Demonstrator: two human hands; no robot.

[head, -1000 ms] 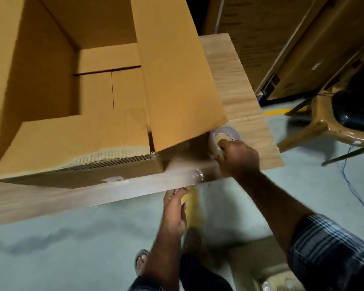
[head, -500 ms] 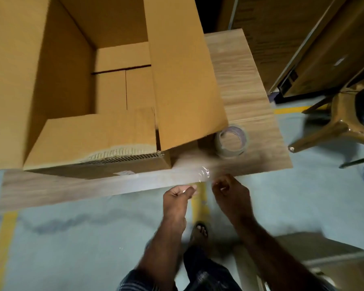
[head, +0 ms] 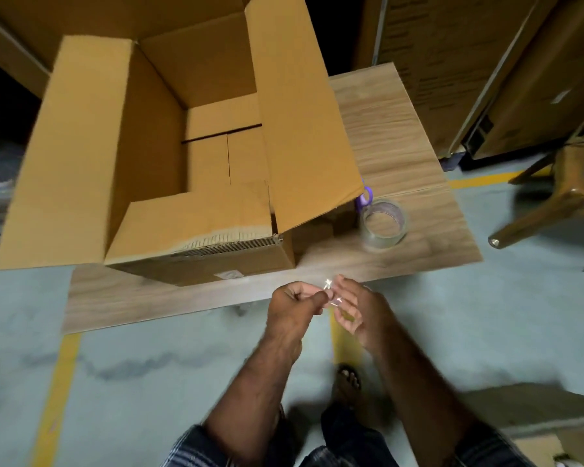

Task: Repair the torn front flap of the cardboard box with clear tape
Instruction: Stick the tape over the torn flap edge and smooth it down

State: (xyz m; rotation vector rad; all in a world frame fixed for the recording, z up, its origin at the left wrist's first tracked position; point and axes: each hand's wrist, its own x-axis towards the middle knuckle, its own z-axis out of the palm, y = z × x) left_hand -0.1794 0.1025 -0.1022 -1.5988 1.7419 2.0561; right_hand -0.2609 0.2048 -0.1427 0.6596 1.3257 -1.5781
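Beyond table edge [head: 182, 308], hands' grip [head: 331, 299] on tape strip [head: 332, 298].

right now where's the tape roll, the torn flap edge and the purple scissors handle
tape roll [head: 383, 246], head view, on its clear front wall
torn flap edge [head: 223, 242], head view, on exposed corrugation
purple scissors handle [head: 365, 198], head view, on the loop

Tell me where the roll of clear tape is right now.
In the head view, the roll of clear tape lies flat on the wooden table, right of the open cardboard box, beside a purple handle, beyond both hands.

No text can be read; the small label [head: 229, 274] on the cardboard box [head: 196, 264] is blurred.
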